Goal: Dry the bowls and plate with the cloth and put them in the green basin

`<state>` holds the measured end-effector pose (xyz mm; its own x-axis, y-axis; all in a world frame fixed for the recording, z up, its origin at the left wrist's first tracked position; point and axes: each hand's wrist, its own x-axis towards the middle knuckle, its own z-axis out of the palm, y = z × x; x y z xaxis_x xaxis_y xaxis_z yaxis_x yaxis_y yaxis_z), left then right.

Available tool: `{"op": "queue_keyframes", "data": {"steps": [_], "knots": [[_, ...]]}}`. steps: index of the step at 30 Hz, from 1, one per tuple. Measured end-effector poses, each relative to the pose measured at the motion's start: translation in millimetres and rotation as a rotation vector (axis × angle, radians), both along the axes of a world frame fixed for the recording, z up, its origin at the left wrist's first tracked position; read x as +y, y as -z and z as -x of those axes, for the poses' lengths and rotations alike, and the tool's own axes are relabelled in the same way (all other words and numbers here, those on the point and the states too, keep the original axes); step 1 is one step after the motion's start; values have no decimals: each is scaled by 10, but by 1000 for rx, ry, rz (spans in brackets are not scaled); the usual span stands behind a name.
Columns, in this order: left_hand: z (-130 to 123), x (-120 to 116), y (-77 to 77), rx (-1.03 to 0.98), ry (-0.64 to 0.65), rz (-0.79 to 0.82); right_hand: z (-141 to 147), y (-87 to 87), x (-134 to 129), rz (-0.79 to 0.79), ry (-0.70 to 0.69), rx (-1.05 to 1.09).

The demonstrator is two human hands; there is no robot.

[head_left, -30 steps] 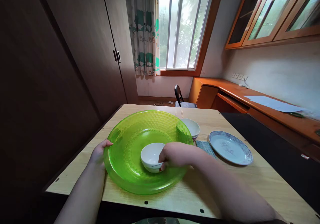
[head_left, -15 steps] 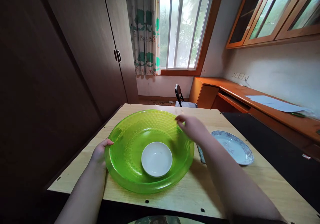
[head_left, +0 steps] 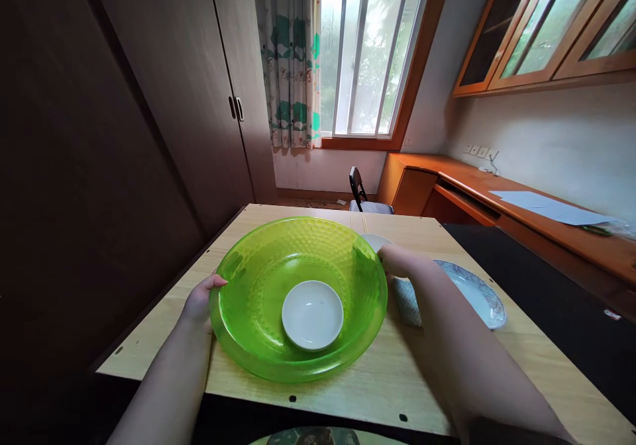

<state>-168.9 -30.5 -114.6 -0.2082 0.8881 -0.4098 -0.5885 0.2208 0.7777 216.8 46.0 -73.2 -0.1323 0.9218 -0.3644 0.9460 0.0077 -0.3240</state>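
A translucent green plastic basin (head_left: 263, 240) rests on the wooden table, with a small white bowl (head_left: 313, 315) inside it. My left hand (head_left: 201, 297) grips the basin's left rim, thumb over the edge. On the other side, my right hand (head_left: 397, 261) is at the outside of the right rim, its fingers curled and partly hidden. Just behind those fingers, part of another white dish (head_left: 373, 240) shows past the basin. A grey-blue patterned cloth (head_left: 408, 301) lies beneath my right wrist. To the right is a white plate with a blue patterned rim (head_left: 479, 293), partly covered by my forearm.
The light wooden table (head_left: 358, 392) has a dark surface (head_left: 517, 286) to its right. A folding chair (head_left: 365, 197) stands beyond it. An orange-brown desk (head_left: 447, 167) runs along the right wall; a dark wardrobe (head_left: 163, 100) stands at left.
My right hand has moved right, from over the basin's far right rim to just outside it. The white dish behind the basin and more of the cloth now show. My left hand keeps its grip.
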Motion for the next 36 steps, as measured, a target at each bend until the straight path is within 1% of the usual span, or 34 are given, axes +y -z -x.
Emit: {"op": "queue_keyframes", "data": {"steps": [4,8,10,13,15,16,17,18,20,21,23,25,27,30,33,36], "knots": [[-25,-53,-50,-43,-15,57,-78,-98,23,-69,42,-102],[13,-77,-17,-29,-7,62,-199,-214,-2,-192,83,-178],[38,-81,9,-4,0,37,-238,-313,-52,-294,110,-222],[50,-103,13,27,19,31,-234,-462,-169,-547,125,-286],[43,-131,-8,31,36,48,-183,-530,-263,-729,77,-249],[38,-148,-22,24,43,48,-144,-551,-311,-795,26,-190],[32,-165,-36,12,52,51,-97,-564,-356,-831,-36,-109],[25,-182,-49,-2,65,63,-41,-569,-397,-836,-105,-19],[9,-212,-69,-24,100,96,92,-555,-461,-773,-262,129],[-1,-227,-78,-27,114,99,166,-537,-482,-723,-333,164],[-25,-253,-91,-27,143,91,317,-477,-499,-624,-453,142],[-47,-276,-101,-30,170,82,451,-398,-493,-539,-514,50],[-56,-290,-106,-41,188,83,548,-319,-477,-454,-510,-52],[-34,-292,-90,-58,200,81,623,-242,-472,-319,-454,-141],[13,-274,-49,-80,245,94,660,-230,-508,-214,-427,-167],[41,-258,-15,-84,255,93,696,-250,-563,-122,-414,-215]]}}
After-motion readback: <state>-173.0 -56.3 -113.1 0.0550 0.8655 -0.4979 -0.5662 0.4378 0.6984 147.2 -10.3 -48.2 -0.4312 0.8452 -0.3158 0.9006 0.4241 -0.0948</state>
